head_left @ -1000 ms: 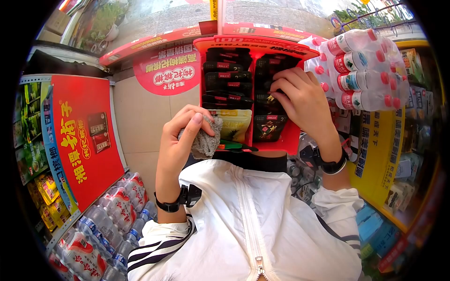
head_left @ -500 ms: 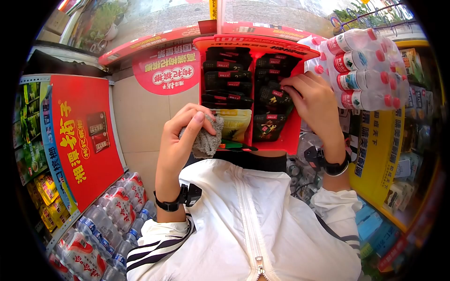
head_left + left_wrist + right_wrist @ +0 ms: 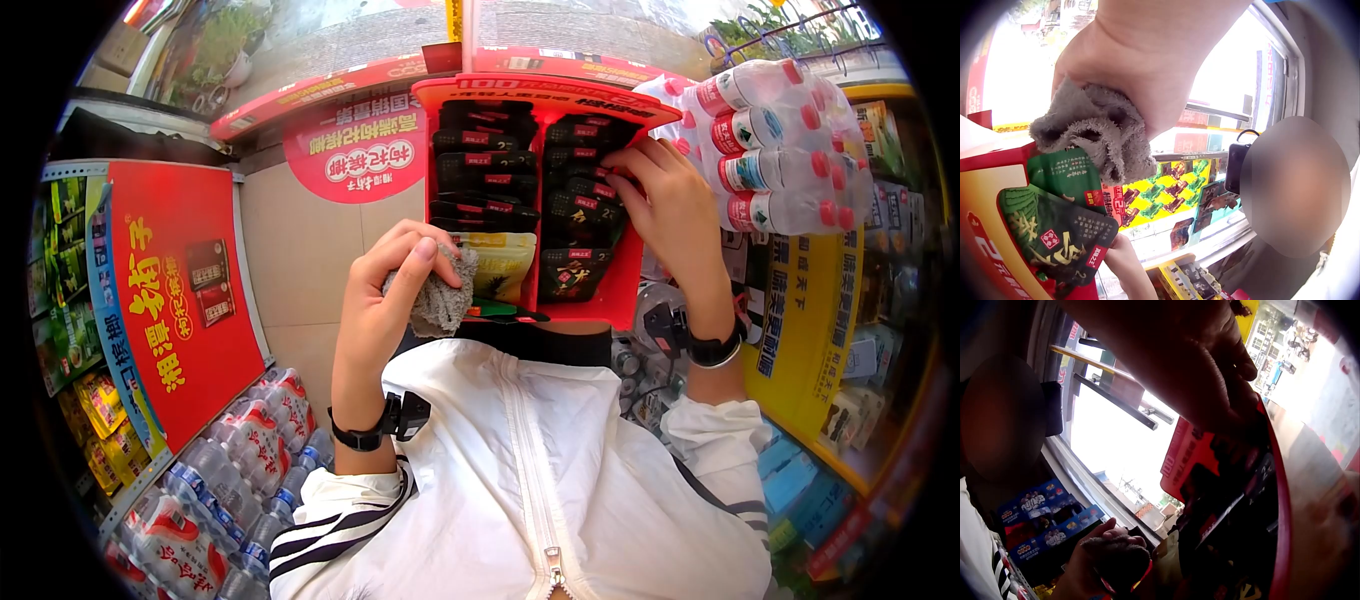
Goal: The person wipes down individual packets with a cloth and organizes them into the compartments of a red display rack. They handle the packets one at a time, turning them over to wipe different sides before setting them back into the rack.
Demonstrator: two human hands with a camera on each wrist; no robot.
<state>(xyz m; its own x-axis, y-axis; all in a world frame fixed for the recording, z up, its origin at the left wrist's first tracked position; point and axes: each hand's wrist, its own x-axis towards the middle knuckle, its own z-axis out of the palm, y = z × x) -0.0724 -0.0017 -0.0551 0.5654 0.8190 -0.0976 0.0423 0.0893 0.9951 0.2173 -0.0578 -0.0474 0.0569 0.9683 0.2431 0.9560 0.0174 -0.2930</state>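
Head view: black printed packets point(image 3: 582, 213) stand in the right compartment of a red cardboard display box point(image 3: 627, 275). Right-hand grip point(image 3: 668, 205): fingers bent at the packets' edges; pinch cannot be confirmed. Left-hand grip point(image 3: 395, 290): closed around a grey terry cloth point(image 3: 440, 303). Box header reads "100"; packet labels show "2".
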